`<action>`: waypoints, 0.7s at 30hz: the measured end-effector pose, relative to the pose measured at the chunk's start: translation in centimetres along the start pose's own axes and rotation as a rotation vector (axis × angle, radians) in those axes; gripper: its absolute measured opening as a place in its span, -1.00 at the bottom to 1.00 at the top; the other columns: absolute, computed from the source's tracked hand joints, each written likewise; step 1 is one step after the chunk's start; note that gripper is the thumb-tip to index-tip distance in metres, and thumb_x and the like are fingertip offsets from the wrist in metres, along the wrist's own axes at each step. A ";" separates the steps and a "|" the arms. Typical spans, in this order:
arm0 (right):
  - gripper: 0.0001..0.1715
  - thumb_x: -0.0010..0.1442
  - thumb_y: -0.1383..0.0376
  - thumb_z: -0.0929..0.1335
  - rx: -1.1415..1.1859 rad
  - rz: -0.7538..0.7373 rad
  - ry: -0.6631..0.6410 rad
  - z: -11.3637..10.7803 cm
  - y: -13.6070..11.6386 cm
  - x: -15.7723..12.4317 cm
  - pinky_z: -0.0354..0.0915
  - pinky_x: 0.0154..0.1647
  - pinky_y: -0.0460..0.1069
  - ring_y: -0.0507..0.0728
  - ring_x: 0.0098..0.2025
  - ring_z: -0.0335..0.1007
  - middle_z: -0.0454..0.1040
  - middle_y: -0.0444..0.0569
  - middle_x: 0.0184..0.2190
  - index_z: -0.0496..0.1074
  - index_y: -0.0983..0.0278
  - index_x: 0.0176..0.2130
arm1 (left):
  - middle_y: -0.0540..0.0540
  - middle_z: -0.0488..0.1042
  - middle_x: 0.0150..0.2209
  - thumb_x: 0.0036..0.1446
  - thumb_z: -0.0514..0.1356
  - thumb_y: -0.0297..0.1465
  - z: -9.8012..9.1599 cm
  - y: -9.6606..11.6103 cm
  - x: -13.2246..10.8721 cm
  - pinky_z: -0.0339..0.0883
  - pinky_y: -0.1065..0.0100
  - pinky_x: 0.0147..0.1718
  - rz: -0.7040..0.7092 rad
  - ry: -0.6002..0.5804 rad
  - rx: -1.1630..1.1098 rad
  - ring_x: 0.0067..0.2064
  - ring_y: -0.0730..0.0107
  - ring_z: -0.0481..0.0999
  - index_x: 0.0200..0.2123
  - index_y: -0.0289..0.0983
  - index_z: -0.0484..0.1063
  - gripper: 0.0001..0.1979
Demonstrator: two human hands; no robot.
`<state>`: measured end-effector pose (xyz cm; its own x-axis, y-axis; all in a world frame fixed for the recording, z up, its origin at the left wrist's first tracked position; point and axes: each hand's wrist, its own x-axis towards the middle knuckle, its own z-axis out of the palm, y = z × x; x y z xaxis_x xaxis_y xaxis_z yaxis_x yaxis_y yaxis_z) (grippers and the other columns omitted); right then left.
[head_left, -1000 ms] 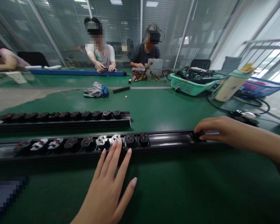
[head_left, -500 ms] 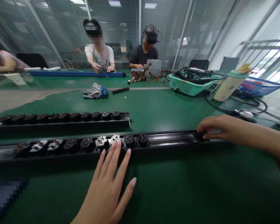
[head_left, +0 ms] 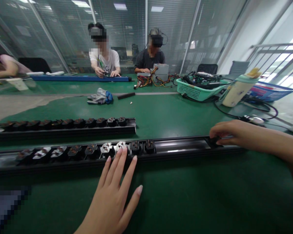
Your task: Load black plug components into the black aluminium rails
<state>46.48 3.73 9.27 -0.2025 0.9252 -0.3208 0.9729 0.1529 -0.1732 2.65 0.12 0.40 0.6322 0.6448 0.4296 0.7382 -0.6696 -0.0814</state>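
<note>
A long black power strip rail (head_left: 178, 157) lies across the table in front of me, with several black and white socket modules (head_left: 90, 149) set in its left part. My left hand (head_left: 114, 188) is stretched out flat, fingers apart. Its middle fingertips rest by a white socket module (head_left: 121, 145). At the right end of the rail, my right hand (head_left: 226, 133) pinches a black socket module (head_left: 214, 141) inside the channel, mostly hidden by the fingers. Between it and the nearest black socket module (head_left: 149, 145), the bare shiny channel shows.
Behind lies a second black rail (head_left: 107, 130) with several modules. Farther off are gloves (head_left: 100, 96), a black bar (head_left: 126, 96), a green basket (head_left: 197, 90) of cables and a cream bottle (head_left: 239, 91). Two co-workers (head_left: 104, 60) sit across the table; another person is at far left.
My right hand has shifted slightly right along the rail with the black socket module. My left hand stays in place.
</note>
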 end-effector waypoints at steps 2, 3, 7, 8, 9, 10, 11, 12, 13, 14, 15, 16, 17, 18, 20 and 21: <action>-0.81 0.16 0.25 0.36 -0.018 0.022 -0.009 -0.1 0.0 -0.1 0.33 -0.11 0.13 0.27 -0.16 0.49 0.57 0.06 -0.20 0.55 0.19 -0.21 | -0.22 -0.17 0.54 0.37 0.05 -0.24 0.0 0.0 -0.1 0.07 -0.17 0.40 0.004 0.002 0.008 0.51 -0.08 -0.05 0.51 -0.22 -0.11 -0.27; -0.82 0.15 0.27 0.37 -0.027 0.034 -0.011 -0.1 0.0 -0.1 0.33 -0.11 0.13 0.27 -0.15 0.49 0.58 0.05 -0.20 0.56 0.19 -0.22 | -0.22 -0.17 0.54 0.37 0.05 -0.24 0.0 0.0 -0.1 0.08 -0.17 0.39 0.005 0.004 0.010 0.51 -0.08 -0.05 0.51 -0.22 -0.11 -0.27; -0.82 0.13 0.35 0.38 -0.034 0.060 -0.006 -0.3 -0.4 -0.2 0.34 -0.11 0.10 0.26 -0.13 0.51 0.59 0.03 -0.18 0.55 0.18 -0.23 | -0.20 -0.17 0.54 0.37 0.05 -0.24 0.0 0.0 -0.1 0.11 -0.17 0.38 0.011 0.020 0.013 0.51 -0.09 -0.03 0.51 -0.19 -0.11 -0.28; -0.82 0.13 0.37 0.39 -0.030 0.062 -0.004 -0.4 -0.5 -0.2 0.34 -0.11 0.09 0.25 -0.13 0.51 0.59 0.03 -0.18 0.55 0.18 -0.23 | -0.21 -0.18 0.54 0.38 0.05 -0.25 0.0 0.0 -0.1 0.11 -0.17 0.38 0.015 0.024 0.012 0.51 -0.10 -0.03 0.51 -0.19 -0.11 -0.28; -0.82 0.12 0.38 0.39 -0.029 0.064 -0.001 -0.4 -0.7 -0.2 0.33 -0.11 0.07 0.25 -0.13 0.51 0.59 0.03 -0.19 0.55 0.19 -0.24 | -0.22 -0.19 0.54 0.38 0.05 -0.26 0.0 0.0 -0.1 0.11 -0.18 0.38 0.018 0.028 0.010 0.51 -0.11 -0.04 0.51 -0.20 -0.11 -0.28; -0.82 0.12 0.40 0.39 -0.030 0.070 -0.001 -0.4 -0.9 -0.3 0.33 -0.12 0.07 0.24 -0.13 0.52 0.59 0.02 -0.19 0.55 0.19 -0.24 | -0.24 -0.21 0.54 0.38 0.04 -0.26 0.0 0.1 -0.1 0.11 -0.18 0.37 0.021 0.031 0.009 0.51 -0.13 -0.05 0.51 -0.21 -0.12 -0.28; -0.82 0.12 0.41 0.39 -0.037 0.077 -0.004 -0.5 -1.1 -0.4 0.33 -0.13 0.06 0.24 -0.14 0.52 0.60 0.03 -0.20 0.55 0.20 -0.24 | -0.25 -0.22 0.54 0.38 0.05 -0.27 0.0 0.1 -0.1 0.11 -0.19 0.37 0.025 0.035 0.008 0.51 -0.14 -0.06 0.51 -0.23 -0.12 -0.28; -0.82 0.12 0.42 0.39 -0.047 0.085 -0.006 -0.5 -1.3 -0.5 0.32 -0.14 0.06 0.24 -0.15 0.52 0.60 0.03 -0.22 0.55 0.21 -0.24 | -0.26 -0.23 0.54 0.38 0.05 -0.28 0.0 0.1 -0.2 0.12 -0.20 0.37 0.028 0.038 0.009 0.51 -0.16 -0.07 0.51 -0.24 -0.12 -0.28; -0.82 0.12 0.42 0.39 -0.057 0.092 -0.007 -0.5 -1.5 -0.6 0.31 -0.15 0.06 0.24 -0.16 0.52 0.60 0.03 -0.23 0.55 0.22 -0.24 | -0.27 -0.23 0.54 0.39 0.05 -0.28 0.0 0.1 -0.2 0.12 -0.20 0.37 0.032 0.039 0.010 0.51 -0.17 -0.08 0.51 -0.24 -0.13 -0.28; -0.81 0.13 0.43 0.38 -0.064 0.096 -0.006 -0.5 -1.7 -0.6 0.31 -0.16 0.06 0.24 -0.17 0.52 0.60 0.04 -0.25 0.55 0.23 -0.24 | -0.27 -0.24 0.54 0.39 0.05 -0.29 0.0 0.2 -0.2 0.13 -0.21 0.36 0.035 0.038 0.012 0.51 -0.17 -0.09 0.52 -0.24 -0.14 -0.27; -0.81 0.13 0.43 0.38 -0.069 0.097 -0.001 -0.5 -1.7 -0.7 0.30 -0.16 0.06 0.24 -0.18 0.52 0.59 0.04 -0.26 0.55 0.23 -0.23 | -0.28 -0.24 0.54 0.39 0.05 -0.29 -0.1 0.2 -0.3 0.14 -0.21 0.35 0.038 0.036 0.013 0.52 -0.17 -0.10 0.52 -0.25 -0.15 -0.27; -0.81 0.13 0.42 0.38 -0.071 0.096 0.006 -0.5 -1.8 -0.8 0.30 -0.17 0.06 0.24 -0.18 0.52 0.59 0.03 -0.28 0.56 0.24 -0.23 | -0.29 -0.25 0.54 0.39 0.05 -0.29 -0.1 0.2 -0.3 0.14 -0.22 0.35 0.039 0.034 0.014 0.52 -0.17 -0.10 0.52 -0.25 -0.17 -0.27; -0.81 0.13 0.41 0.38 -0.070 0.095 0.013 -0.4 -1.7 -0.8 0.30 -0.17 0.06 0.24 -0.19 0.52 0.59 0.03 -0.29 0.56 0.24 -0.23 | -0.29 -0.26 0.54 0.40 0.04 -0.28 -0.1 0.3 -0.4 0.15 -0.22 0.35 0.038 0.033 0.014 0.52 -0.17 -0.11 0.52 -0.25 -0.17 -0.27; -0.81 0.12 0.40 0.38 -0.065 0.093 0.018 -0.4 -1.7 -0.8 0.30 -0.18 0.06 0.25 -0.19 0.52 0.59 0.03 -0.29 0.56 0.24 -0.23 | -0.30 -0.26 0.54 0.40 0.04 -0.28 -0.1 0.3 -0.5 0.15 -0.23 0.35 0.034 0.032 0.014 0.52 -0.17 -0.12 0.52 -0.25 -0.18 -0.27; -0.81 0.09 0.37 0.40 -0.055 0.083 0.030 -0.3 -1.4 -0.8 0.31 -0.17 0.06 0.26 -0.19 0.52 0.59 0.01 -0.30 0.56 0.22 -0.24 | -0.29 -0.27 0.54 0.41 0.04 -0.28 -0.2 0.4 -0.6 0.13 -0.23 0.35 0.027 0.028 0.013 0.52 -0.16 -0.13 0.52 -0.24 -0.19 -0.27; -0.81 0.07 0.35 0.40 -0.049 0.076 0.037 -0.3 -1.3 -0.8 0.31 -0.17 0.06 0.26 -0.18 0.52 0.59 0.01 -0.29 0.56 0.21 -0.24 | -0.29 -0.27 0.54 0.41 0.04 -0.28 -0.2 0.4 -0.6 0.13 -0.23 0.35 0.024 0.025 0.011 0.52 -0.16 -0.14 0.52 -0.23 -0.18 -0.28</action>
<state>45.42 2.91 10.01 -0.1245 0.9469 -0.2966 0.9898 0.0978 -0.1032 2.55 -0.65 0.30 0.6434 0.6192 0.4500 0.7257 -0.6805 -0.1014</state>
